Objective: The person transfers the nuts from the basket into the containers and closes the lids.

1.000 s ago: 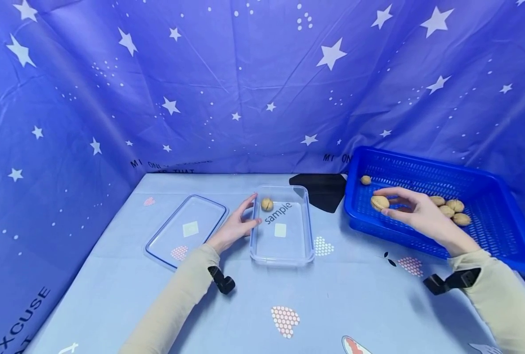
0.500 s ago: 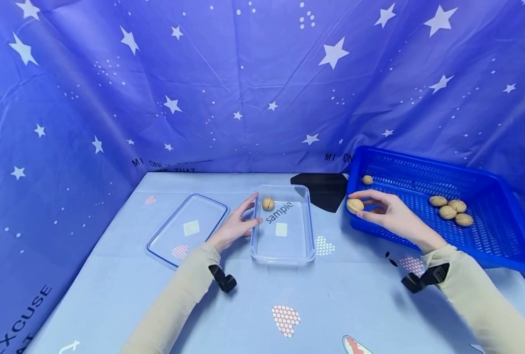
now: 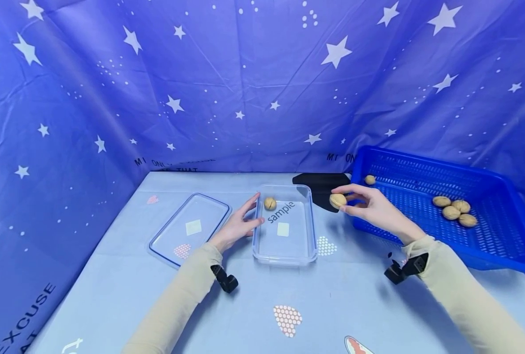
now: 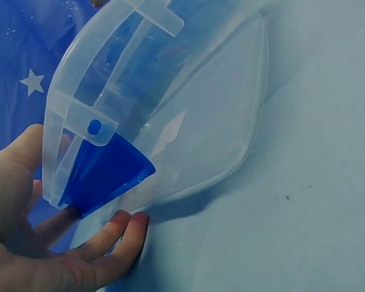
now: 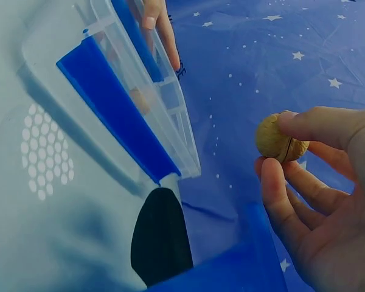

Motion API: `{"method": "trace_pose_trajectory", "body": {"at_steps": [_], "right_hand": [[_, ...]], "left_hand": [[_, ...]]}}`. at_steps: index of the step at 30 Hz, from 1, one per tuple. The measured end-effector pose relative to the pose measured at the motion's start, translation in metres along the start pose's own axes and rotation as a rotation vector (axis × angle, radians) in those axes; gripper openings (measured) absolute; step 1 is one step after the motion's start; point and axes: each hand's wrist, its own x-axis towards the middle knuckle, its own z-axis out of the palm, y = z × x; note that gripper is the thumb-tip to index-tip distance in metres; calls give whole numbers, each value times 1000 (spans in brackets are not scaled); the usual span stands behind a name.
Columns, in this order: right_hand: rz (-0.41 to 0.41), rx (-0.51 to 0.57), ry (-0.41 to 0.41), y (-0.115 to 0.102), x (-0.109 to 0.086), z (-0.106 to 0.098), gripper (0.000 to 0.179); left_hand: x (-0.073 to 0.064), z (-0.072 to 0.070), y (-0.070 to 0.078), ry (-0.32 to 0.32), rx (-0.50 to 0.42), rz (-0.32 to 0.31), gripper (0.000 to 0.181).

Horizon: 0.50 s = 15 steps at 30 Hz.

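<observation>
My right hand (image 3: 373,209) pinches a walnut (image 3: 337,200) between thumb and fingertips, above the table in the gap between the clear food container and the blue basket. The right wrist view shows the same walnut (image 5: 277,137) up close, its seam visible. My left hand (image 3: 238,227) holds the left wall of the clear food container (image 3: 284,258), its thumb at the rim. In the left wrist view fingers (image 4: 125,240) lie against the outside, near a blue-edged clip flap (image 4: 106,173). One walnut (image 3: 270,203) sits inside the container at its far left corner.
The blue perforated basket (image 3: 422,172) stands at the right, with several walnuts (image 3: 451,212) grouped in it and one (image 3: 370,180) at its far left corner. A clear blue-rimmed lid (image 3: 193,211) lies left of the container. A starry blue curtain (image 3: 240,73) hangs behind the table.
My right hand has carried the walnut leftward from over the basket, past its left edge, toward the container. My left hand stays at the container's wall.
</observation>
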Motion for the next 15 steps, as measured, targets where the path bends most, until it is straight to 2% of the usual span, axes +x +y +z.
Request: {"method": "trace_pose_trajectory", "body": {"at_steps": [10,15], "right_hand": [[-53,76,-19,-5,22,19,41],[-65,106,-35,-9,28,29,41]], "left_hand": [[1,-1,0,-24,22,1,78],[-3,-1,7,-32,53,-13,78]]}}
